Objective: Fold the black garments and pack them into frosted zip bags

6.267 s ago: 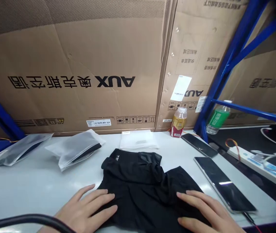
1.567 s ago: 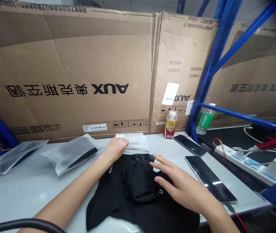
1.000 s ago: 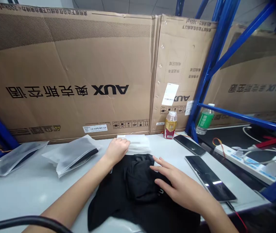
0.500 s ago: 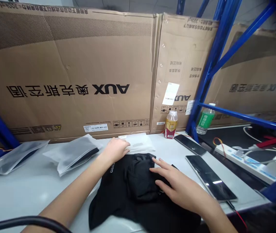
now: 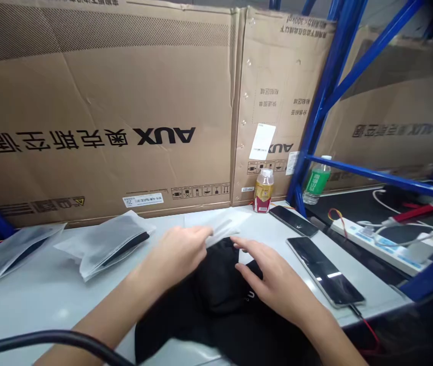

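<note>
Black folded fabric [image 5: 220,290] with some white lettering lies on the white table in front of me. My left hand [image 5: 184,251] is over its upper left edge, fingers closed on a translucent plastic bag [image 5: 224,223] that is blurred and partly lifted behind the fabric. At the fabric's upper right edge, my right hand [image 5: 266,277] has its fingers apart, with thumb and fingertips by the cloth. More frosted bags with dark contents lie to the left, one near my left forearm [image 5: 105,244] and one farther out [image 5: 14,254].
Large cardboard boxes [image 5: 102,101] stand behind the table [image 5: 41,305]. On the right are a drink bottle [image 5: 264,191], two phones [image 5: 295,221] [image 5: 325,272], a blue rack frame [image 5: 311,117], a green-labelled bottle [image 5: 317,182] and a power strip [image 5: 380,246]. A black cable [image 5: 49,336] crosses the lower left.
My left hand has closed on the bag behind the fabric, and the bag has shifted and lifted a little. My right hand has stayed by the cloth. The camera view has moved slightly.
</note>
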### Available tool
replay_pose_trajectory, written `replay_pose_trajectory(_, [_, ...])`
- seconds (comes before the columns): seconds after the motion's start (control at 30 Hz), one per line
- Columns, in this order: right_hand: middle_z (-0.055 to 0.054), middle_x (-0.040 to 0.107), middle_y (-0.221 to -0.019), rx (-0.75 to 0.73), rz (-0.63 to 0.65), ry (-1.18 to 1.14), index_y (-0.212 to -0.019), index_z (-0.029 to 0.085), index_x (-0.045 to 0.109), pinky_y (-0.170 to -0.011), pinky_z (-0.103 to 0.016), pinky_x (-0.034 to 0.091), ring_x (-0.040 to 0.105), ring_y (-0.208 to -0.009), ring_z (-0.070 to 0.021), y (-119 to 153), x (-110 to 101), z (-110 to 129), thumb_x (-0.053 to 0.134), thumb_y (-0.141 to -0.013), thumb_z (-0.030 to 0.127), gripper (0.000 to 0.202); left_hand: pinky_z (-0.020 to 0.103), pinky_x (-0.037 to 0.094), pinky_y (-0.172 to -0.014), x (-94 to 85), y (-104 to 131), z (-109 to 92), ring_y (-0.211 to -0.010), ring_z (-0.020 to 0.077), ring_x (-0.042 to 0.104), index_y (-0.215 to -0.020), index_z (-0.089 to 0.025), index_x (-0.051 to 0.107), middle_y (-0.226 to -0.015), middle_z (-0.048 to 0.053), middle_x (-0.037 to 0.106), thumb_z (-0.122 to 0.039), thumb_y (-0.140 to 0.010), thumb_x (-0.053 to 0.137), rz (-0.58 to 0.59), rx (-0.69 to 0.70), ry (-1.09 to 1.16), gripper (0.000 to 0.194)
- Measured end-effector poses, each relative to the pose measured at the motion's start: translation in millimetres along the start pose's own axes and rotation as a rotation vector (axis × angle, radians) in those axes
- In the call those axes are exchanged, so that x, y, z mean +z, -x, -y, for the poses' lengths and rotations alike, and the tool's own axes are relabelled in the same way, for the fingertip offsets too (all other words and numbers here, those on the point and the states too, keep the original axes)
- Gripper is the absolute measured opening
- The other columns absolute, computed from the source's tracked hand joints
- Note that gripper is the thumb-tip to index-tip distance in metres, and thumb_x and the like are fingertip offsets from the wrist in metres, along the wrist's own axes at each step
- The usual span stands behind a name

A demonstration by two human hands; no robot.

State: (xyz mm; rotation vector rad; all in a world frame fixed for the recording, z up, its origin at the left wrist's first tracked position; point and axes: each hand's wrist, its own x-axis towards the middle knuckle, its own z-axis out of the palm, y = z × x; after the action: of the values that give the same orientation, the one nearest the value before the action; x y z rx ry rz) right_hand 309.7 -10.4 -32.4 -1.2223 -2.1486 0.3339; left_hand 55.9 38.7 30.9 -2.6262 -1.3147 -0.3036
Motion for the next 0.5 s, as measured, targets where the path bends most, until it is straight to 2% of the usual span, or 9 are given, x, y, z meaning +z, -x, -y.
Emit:
replay_pose_trajectory(0.03, [-0.008,0.066,-0.147,-0.019,-0.044,-0.014,-0.152,0.029,0.052,-0.115,-0.049,0.051,0.062,-0.136,-0.0274,-0.7,3.5,0.1,0.052,-0.107,0.032,0.045,0.029,0.049,-0.071,-6.0,8.5,-12.4,-0.076,0.019,0.07,-0.119,-0.023,0.066,-0.097,0.002,0.075,-0.01,-0.096,0.053,0.011,0.056,0.131,0.03])
replay_pose_trajectory(0.1, [-0.007,0.071,-0.138,-0.025,-0.096,-0.054,-0.142,0.031,0.057,-0.108,-0.049,0.054,0.067,-0.127,-0.0282,-2.1,9.3,0.4,0.054,-0.106,0.031,0.036,0.026,0.046,-0.066,-12.7,20.5,-30.4,-0.07,0.0158,0.066,-0.113,-0.023,0.065,-0.092,-0.001,0.073,-0.007,-0.091,0.053,0.021,0.128,0.363,0.03])
replay_pose_trajectory(0.17, [-0.006,0.075,-0.126,0.015,-0.121,-0.133,-0.139,0.031,0.056,-0.101,-0.046,0.057,0.072,-0.115,-0.0268,-3.3,12.1,0.2,0.054,-0.105,0.03,0.035,0.025,0.045,-0.066,-12.6,24.9,-36.9,-0.069,0.014,0.062,-0.101,-0.022,0.065,-0.086,-0.002,0.07,-0.004,-0.086,0.052,0.02,0.17,0.559,0.027])
replay_pose_trajectory(0.23, [-0.005,0.077,-0.117,0.071,-0.134,-0.237,-0.139,0.031,0.052,-0.093,-0.042,0.058,0.074,-0.105,-0.0248,-4.3,12.2,-0.4,0.056,-0.104,0.03,0.036,0.023,0.046,-0.068,-7.3,24.5,-34.1,-0.072,0.0135,0.062,-0.098,-0.022,0.067,-0.084,-0.002,0.068,-0.003,-0.084,0.051,0.02,0.198,0.722,0.028])
replay_pose_trajectory(0.3, [-0.004,0.078,-0.115,0.096,-0.117,-0.326,-0.135,0.03,0.051,-0.09,-0.038,0.059,0.074,-0.105,-0.0242,-4.6,11.2,-0.5,0.058,-0.102,0.032,0.033,0.023,0.048,-0.071,0.8,23.4,-27.8,-0.075,0.0136,0.063,-0.1,-0.021,0.07,-0.085,-0.001,0.069,-0.003,-0.084,0.05,0.03,0.22,0.873,0.031])
replay_pose_trajectory(0.37, [-0.005,0.078,-0.119,0.094,-0.08,-0.369,-0.136,0.03,0.051,-0.092,-0.037,0.059,0.073,-0.113,-0.0243,-4.1,10.9,0.2,0.059,-0.103,0.033,0.035,0.023,0.049,-0.07,9.2,24.4,-22.8,-0.074,0.0138,0.062,-0.105,-0.021,0.073,-0.084,-0.001,0.069,-0.006,-0.086,0.05,0.046,0.23,0.993,0.034])
replay_pose_trajectory(0.5, [-0.005,0.075,-0.131,0.02,-0.045,-0.32,-0.155,0.035,0.046,-0.103,-0.039,0.057,0.071,-0.123,-0.0237,-3.3,12.9,1.4,0.058,-0.106,0.035,0.05,0.023,0.049,-0.068,22.5,30.7,-20.8,-0.072,0.0137,0.059,-0.109,-0.019,0.074,-0.084,0.001,0.066,-0.009,-0.087,0.051,0.069,0.194,1.121,0.033])
